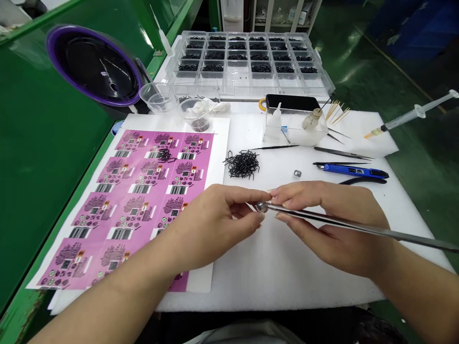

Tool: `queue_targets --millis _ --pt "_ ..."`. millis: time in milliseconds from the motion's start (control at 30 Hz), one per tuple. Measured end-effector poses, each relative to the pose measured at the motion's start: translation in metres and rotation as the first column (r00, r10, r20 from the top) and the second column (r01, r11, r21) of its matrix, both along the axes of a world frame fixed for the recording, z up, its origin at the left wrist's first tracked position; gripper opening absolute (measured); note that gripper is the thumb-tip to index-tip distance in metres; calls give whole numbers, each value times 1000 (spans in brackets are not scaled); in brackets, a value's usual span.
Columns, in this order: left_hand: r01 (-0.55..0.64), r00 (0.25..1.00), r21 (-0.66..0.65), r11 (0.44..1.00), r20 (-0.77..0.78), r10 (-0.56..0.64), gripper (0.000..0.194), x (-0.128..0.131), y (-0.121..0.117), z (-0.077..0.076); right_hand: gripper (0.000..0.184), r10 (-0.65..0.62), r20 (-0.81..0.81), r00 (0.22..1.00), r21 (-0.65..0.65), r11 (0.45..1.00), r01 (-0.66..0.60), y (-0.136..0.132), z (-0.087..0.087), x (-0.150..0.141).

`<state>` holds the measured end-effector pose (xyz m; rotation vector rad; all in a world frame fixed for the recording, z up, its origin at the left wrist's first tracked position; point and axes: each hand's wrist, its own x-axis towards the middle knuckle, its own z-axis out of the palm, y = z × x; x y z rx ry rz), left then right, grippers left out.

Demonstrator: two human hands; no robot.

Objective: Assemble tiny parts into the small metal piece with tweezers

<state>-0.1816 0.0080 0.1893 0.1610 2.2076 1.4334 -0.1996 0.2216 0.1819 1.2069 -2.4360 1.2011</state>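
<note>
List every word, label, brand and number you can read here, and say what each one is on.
No text here can be read with confidence.
Pink printed sheets: small print too small to read.
Barcodes on those sheets: too small to read.
Blue pliers handle: dark marking too blurred to read.
</note>
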Motion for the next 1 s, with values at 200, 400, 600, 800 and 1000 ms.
queue_targets --millis 200,400,600,800,1000 --pt "-50 998 36 998 -46 51 28 1 0 -4 7 22 16 1000 -28 999 -22 0 -1 0" --pt "-86 996 -28 996 0 86 28 -3 4 1 6 27 30 999 -33 999 -26 -1 0 1" --pt "-54 998 -27 998 15 54 30 -3 4 2 9 5 57 998 -39 999 -2 -1 -2 0" --pt "-89 995 -69 994 38 92 24 -4 3 6 22 -205 112 972 -60 975 213 9 -3 -4" --pt "-111 994 -111 988 13 113 24 -6 3 10 9 -266 199 943 133 961 243 11 -5 -19"
